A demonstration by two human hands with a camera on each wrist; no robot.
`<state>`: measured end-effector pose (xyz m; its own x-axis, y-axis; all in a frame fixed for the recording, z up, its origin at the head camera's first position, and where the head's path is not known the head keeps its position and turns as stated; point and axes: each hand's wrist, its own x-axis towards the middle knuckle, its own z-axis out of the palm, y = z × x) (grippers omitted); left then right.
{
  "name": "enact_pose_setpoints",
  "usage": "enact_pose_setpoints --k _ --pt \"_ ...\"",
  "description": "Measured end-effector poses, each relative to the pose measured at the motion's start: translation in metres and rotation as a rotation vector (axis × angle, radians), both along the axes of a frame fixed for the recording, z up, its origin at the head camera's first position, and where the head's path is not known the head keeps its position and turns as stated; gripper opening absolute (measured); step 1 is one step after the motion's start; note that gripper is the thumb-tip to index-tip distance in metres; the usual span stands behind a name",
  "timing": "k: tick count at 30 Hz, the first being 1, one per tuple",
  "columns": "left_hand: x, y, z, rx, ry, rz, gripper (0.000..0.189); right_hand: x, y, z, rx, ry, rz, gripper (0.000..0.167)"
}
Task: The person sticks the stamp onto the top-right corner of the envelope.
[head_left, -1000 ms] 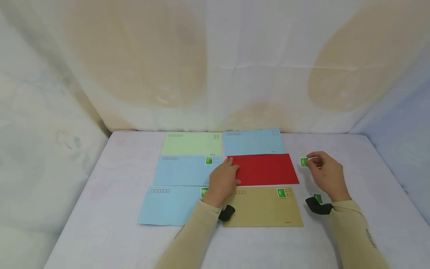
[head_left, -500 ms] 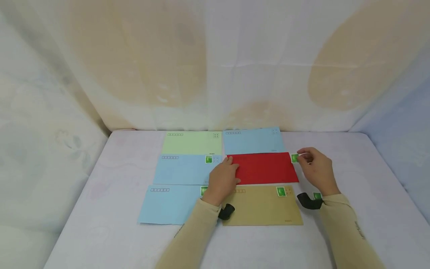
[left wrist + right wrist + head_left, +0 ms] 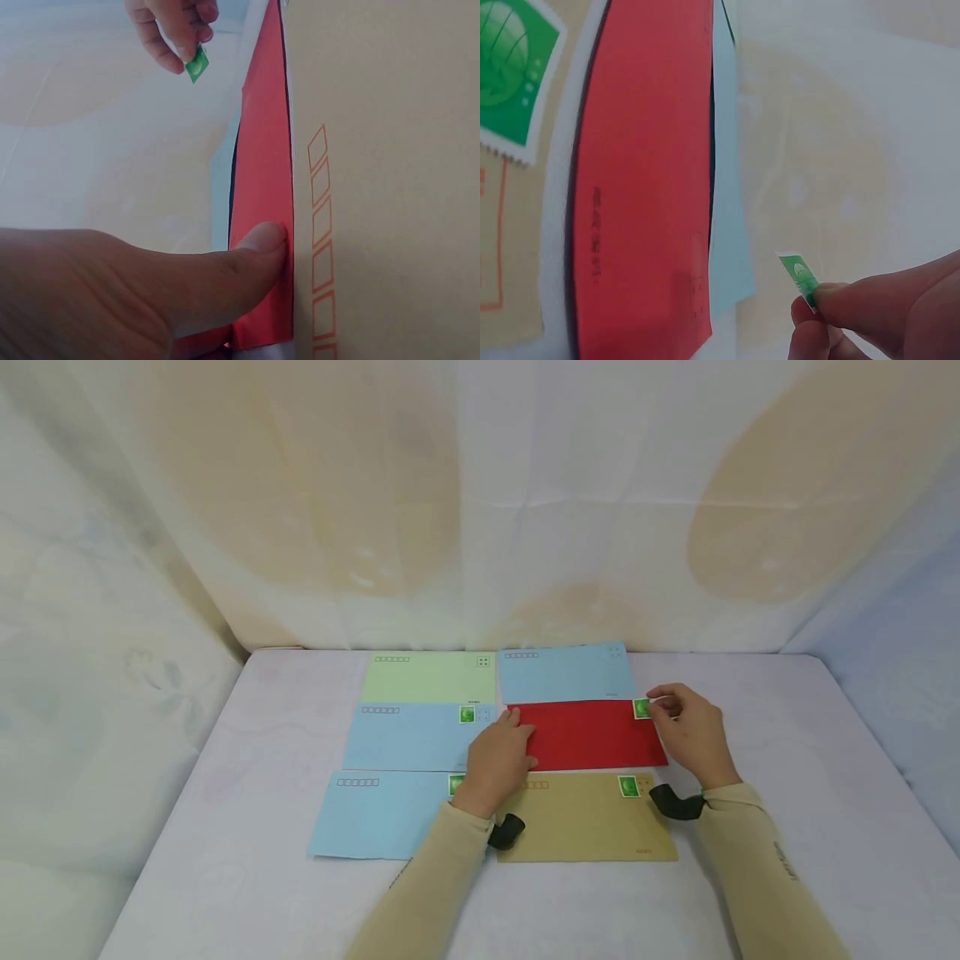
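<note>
Altogether, six envelopes (image 3: 420,683) and four stamps (image 3: 628,787) show, the left hand (image 3: 498,767) resting, fingers extended, on the red envelope (image 3: 592,739), the right hand (image 3: 692,733) pinching one stamp (image 3: 641,708) by its far right corner.

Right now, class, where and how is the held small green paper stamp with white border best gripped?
Probably pinch the stamp at its right edge, coming from the right, as the bare right hand does: it is thin and flat, with its left part uncovered.
</note>
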<state>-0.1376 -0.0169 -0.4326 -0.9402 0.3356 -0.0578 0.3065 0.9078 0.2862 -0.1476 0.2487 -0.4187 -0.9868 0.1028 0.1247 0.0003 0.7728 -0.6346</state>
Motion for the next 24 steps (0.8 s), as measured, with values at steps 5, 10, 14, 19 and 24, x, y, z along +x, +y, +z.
enact_pose_setpoints --k 5,10,14,19,24 --pt "0.000 0.000 0.000 0.000 -0.003 0.001 0.053 -0.003 -0.002 -0.003 -0.004 0.033 0.025 0.026" --pt "0.000 0.000 0.000 0.002 0.003 0.001 0.054 -0.006 -0.003 -0.004 -0.013 0.057 0.035 0.025" --pt "0.001 0.000 0.000 0.004 0.009 0.002 0.055 -0.010 -0.003 -0.006 -0.025 0.073 0.044 0.024" --pt "0.001 0.000 0.000 0.009 0.011 0.005 0.055 -0.014 -0.004 -0.009 -0.032 0.067 0.071 0.024" --pt "0.001 0.000 0.000 0.010 0.015 0.006 0.054 -0.019 -0.004 -0.008 -0.032 0.077 0.087 0.023"
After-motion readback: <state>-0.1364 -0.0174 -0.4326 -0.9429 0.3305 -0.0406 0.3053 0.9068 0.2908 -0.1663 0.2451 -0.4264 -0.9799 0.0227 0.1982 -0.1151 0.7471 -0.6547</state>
